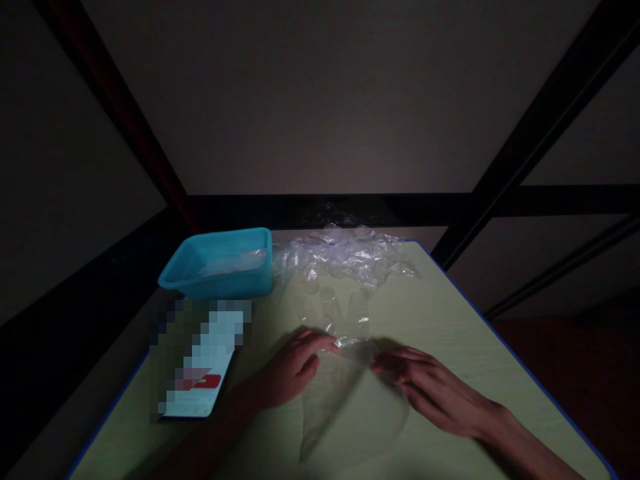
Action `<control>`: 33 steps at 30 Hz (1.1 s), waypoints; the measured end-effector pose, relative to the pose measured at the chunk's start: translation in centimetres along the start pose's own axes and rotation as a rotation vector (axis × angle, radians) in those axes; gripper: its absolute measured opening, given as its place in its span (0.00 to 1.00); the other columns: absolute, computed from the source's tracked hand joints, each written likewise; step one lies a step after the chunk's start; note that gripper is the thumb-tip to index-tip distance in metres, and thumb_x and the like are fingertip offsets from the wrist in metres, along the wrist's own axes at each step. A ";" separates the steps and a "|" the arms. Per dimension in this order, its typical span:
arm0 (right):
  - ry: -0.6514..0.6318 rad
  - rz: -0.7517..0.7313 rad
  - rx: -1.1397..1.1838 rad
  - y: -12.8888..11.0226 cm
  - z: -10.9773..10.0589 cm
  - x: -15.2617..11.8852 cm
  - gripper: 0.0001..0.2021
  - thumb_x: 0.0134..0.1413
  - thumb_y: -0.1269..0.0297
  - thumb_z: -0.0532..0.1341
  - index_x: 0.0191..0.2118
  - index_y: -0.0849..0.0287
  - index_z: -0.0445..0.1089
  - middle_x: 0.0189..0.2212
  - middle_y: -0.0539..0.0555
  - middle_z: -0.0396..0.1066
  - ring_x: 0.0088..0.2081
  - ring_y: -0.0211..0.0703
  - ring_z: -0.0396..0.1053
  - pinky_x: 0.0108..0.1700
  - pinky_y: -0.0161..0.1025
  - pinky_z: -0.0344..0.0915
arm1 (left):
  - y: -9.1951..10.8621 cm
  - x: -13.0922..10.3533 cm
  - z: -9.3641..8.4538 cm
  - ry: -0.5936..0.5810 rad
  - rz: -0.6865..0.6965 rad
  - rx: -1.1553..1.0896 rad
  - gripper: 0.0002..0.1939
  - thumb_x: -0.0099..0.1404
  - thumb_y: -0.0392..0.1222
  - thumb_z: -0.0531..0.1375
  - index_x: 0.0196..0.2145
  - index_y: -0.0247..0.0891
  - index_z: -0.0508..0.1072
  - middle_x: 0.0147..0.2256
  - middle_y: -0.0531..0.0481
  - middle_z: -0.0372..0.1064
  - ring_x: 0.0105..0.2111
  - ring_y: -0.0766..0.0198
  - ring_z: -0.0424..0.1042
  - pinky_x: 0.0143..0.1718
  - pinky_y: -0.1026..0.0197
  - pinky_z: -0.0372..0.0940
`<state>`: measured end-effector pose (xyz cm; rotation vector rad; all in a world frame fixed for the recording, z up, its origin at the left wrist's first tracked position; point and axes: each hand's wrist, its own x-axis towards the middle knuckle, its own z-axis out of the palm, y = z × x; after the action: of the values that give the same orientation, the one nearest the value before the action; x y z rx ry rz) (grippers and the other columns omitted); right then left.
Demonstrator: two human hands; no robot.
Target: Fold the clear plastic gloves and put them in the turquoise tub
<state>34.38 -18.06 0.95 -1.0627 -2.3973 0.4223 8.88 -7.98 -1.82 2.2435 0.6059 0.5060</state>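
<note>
The clear film of the glove (353, 407) is hard to make out against the desk (450, 327); it lies flat between the two hands, finger end away from the person. The right hand (430, 387) pinches its edge; the left hand (293, 367) touches it, thumb apart from the fingers. Blocky pixels hide most of the one phone (203, 380). One basket (233, 287) holds indistinct plastic. Beside it, one pile (350, 253) of crumpled film defies counting.

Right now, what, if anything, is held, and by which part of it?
The right hand meets a clear plastic glove at its right edge, the left hand near its middle; whether either grips it cannot be told.
</note>
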 end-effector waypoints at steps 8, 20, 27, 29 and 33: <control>0.043 0.167 0.096 0.7 0.2 1.0 0.09 0.64 0.64 0.43 0.37 0.55 0.58 0.39 0.59 0.73 0.38 0.44 0.71 0.37 0.43 0.68 | 0.2 0.1 -0.3 -0.007 0.004 -0.030 0.18 0.61 0.29 0.49 0.46 0.41 0.68 0.45 0.47 0.67 0.48 0.59 0.64 0.50 0.58 0.59; 0.219 0.347 0.357 2.8 1.5 4.3 0.14 0.63 0.52 0.42 0.35 0.55 0.53 0.29 0.53 0.66 0.31 0.43 0.67 0.33 0.40 0.64 | -0.1 -0.2 -0.7 0.015 -0.029 -0.184 0.17 0.62 0.36 0.51 0.48 0.42 0.70 0.48 0.46 0.68 0.49 0.57 0.65 0.51 0.56 0.59; 0.307 0.501 0.469 3.7 2.3 5.3 0.12 0.63 0.52 0.42 0.35 0.55 0.50 0.24 0.48 0.65 0.25 0.39 0.62 0.29 0.37 0.60 | -1.2 -0.3 0.0 0.137 -0.285 -0.528 0.18 0.62 0.49 0.54 0.47 0.42 0.71 0.51 0.47 0.68 0.52 0.54 0.65 0.52 0.52 0.60; 0.342 0.545 0.484 3.7 2.4 5.7 0.12 0.62 0.53 0.43 0.35 0.55 0.50 0.21 0.46 0.62 0.23 0.38 0.61 0.26 0.35 0.59 | -1.3 0.2 -0.1 0.220 -0.363 -0.561 0.21 0.62 0.55 0.52 0.44 0.39 0.72 0.46 0.44 0.72 0.48 0.52 0.69 0.49 0.51 0.63; 0.395 0.610 0.518 3.7 2.4 6.2 0.10 0.61 0.55 0.44 0.34 0.54 0.50 0.18 0.43 0.58 0.20 0.37 0.60 0.23 0.34 0.58 | -1.2 0.8 -0.7 0.371 -0.411 -0.585 0.26 0.61 0.58 0.49 0.46 0.34 0.65 0.39 0.41 0.74 0.40 0.53 0.74 0.40 0.53 0.67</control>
<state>31.67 -11.15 -0.92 -1.4383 -1.4718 0.8840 8.85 -6.41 -2.17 1.4359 0.9404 0.7737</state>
